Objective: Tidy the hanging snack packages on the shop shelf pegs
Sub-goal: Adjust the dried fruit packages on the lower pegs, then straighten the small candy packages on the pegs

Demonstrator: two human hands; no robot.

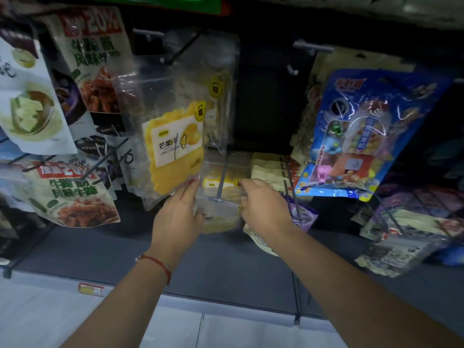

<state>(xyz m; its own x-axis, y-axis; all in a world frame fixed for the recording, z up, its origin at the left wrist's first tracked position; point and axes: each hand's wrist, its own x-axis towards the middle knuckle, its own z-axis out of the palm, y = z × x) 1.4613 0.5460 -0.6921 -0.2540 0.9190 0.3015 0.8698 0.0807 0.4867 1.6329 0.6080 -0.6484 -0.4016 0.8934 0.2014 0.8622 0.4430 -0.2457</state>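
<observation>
Far left: white-and-green package (27, 101) hangs tilted; just right of it two beef-snack packages with red "20%" banners, one high (93, 64), one low (72, 197), each on a dark peg.

Centre: clear mango package (175, 144) with yellow label hangs from an upper peg (183, 50), bottom edge swung toward the camera. Left hand (180, 212), red string (157, 263) on the wrist, fingers straight, touching that package's lower corner and the left side of a lower clear package (218, 209). The lower package sits threaded on a grey peg (222, 179).

Right hand (261, 204): fingers curled at the lower package's right edge; an actual pinch cannot be confirmed, fingertips hidden.

Right: blue toy-snack package (361, 136) hangs tilted. Further right, blurred packages (401, 242) low on the shelf.
</observation>
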